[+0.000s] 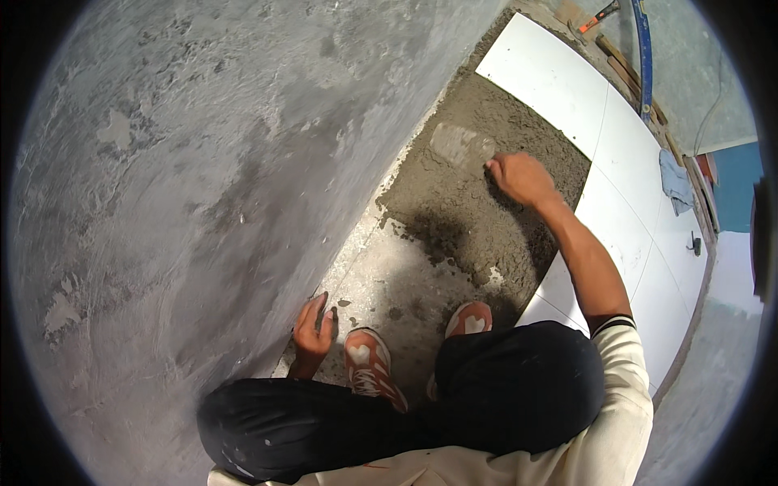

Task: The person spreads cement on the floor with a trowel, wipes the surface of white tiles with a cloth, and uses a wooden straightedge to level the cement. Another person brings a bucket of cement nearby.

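Observation:
My right hand (525, 178) is closed round the handle of a trowel, and the handle is mostly hidden by the fingers. The trowel's blade (462, 146), a little blurred, lies over a bed of wet grey mortar (442, 182) between the wall and the white tiles. My left hand (313, 326) is low beside the wall's foot, its fingers apart and nothing in it. Whether its fingertips touch the wall or the floor I cannot tell. Bare rough concrete (365, 271) shows between the mortar and my shoes.
A plastered grey wall (203, 178) rises along the left. Large white tiles (628, 190) cover the floor on the right. Beyond them lie a blue spirit level (643, 61), a hammer (600, 16), wood strips (620, 65) and a pale blue cloth (675, 180). My shoes (371, 364) stand close in front.

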Demonstrator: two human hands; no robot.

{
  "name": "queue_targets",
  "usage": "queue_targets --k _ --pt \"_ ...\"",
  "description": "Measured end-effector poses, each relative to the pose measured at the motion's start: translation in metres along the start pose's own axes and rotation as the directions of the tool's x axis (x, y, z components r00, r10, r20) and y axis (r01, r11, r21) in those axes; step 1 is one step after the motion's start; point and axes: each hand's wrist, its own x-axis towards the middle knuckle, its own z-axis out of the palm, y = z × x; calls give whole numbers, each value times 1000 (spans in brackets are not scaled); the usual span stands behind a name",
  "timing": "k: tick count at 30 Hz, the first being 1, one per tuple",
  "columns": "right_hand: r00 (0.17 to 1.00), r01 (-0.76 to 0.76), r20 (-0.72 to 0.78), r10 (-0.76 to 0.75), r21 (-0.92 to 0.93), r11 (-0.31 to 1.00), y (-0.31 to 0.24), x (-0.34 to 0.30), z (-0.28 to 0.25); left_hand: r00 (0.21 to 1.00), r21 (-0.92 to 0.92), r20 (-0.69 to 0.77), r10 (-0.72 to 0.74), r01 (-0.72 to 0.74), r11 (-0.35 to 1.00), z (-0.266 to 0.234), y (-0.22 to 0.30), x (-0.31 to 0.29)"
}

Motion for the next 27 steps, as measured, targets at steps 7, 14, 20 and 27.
queue_targets --k 7,14,20,27 --pt "942 -299 287 171 497 815 23 24 -8 988 106 106 -109 97 990 -59 -12 -44" --pt "932 259 189 -310 255 932 -34 -39 53 885 -232 36 -463 458 858 -144 38 -104" --pt "923 -291 377 80 544 787 -14 -22 2 896 -319 -281 -345 252 914 -187 159 -82" --pt "907 -190 421 -28 467 864 -36 -23 13 972 25 -197 -126 134 991 -213 250 -19"
